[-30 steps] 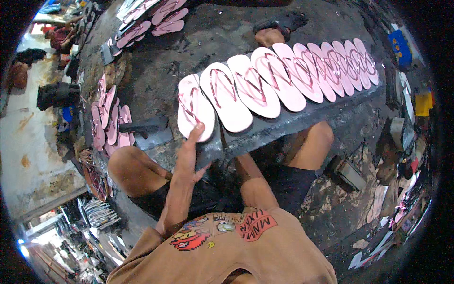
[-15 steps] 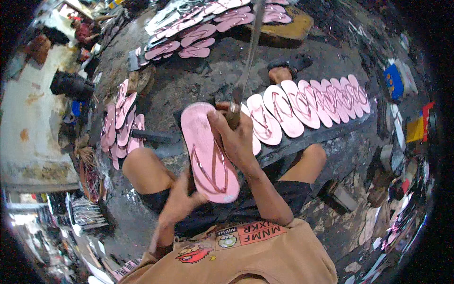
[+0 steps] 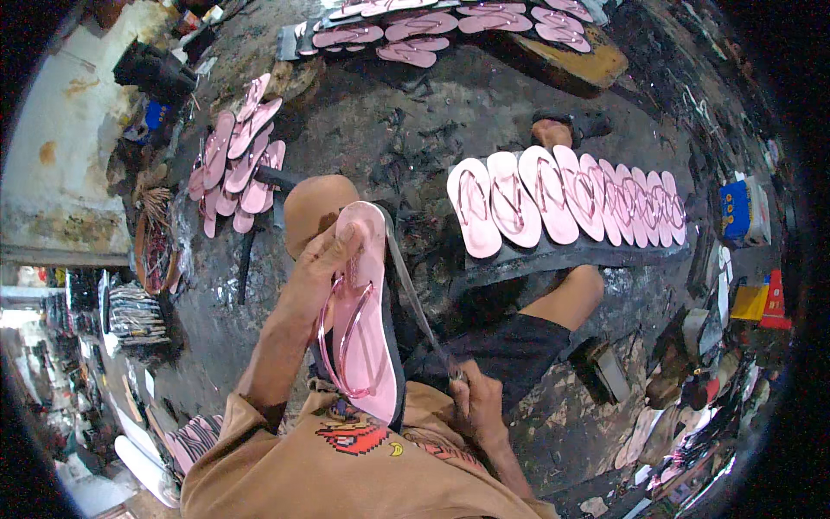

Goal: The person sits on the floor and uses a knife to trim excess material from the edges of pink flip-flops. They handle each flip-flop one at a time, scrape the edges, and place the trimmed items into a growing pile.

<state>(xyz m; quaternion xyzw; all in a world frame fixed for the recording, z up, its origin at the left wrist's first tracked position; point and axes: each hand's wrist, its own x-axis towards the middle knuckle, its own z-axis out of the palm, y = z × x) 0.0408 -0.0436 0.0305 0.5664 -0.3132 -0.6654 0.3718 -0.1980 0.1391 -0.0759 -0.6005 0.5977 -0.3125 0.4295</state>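
Note:
My left hand (image 3: 313, 268) is closed round the upper end of a pink flip-flop (image 3: 373, 333), thumb on its top face. The flip-flop stands upright in front of my shirt, its shiny pink strap toward the lower end and a dark layer showing along its right edge. In my right hand (image 3: 478, 400), fisted low on the right, is a long thin knife (image 3: 417, 313). Its narrow blade slants up and left, with the far end against or just beside the flip-flop's right edge; actual contact cannot be made out.
To the right, several pink flip-flops (image 3: 553, 195) lean in a row on a dark board (image 3: 571, 258). Another pile of flip-flops (image 3: 238, 164) lies on the left, and more flip-flops (image 3: 422, 28) are laid out at the far side by a yellowish wooden slab (image 3: 575, 62).
My left hand has taken hold of the flip-flop's upper end, and the flip-flop has turned. My right hand has dropped down and right, bringing the knife beside the edge. The view has shifted.

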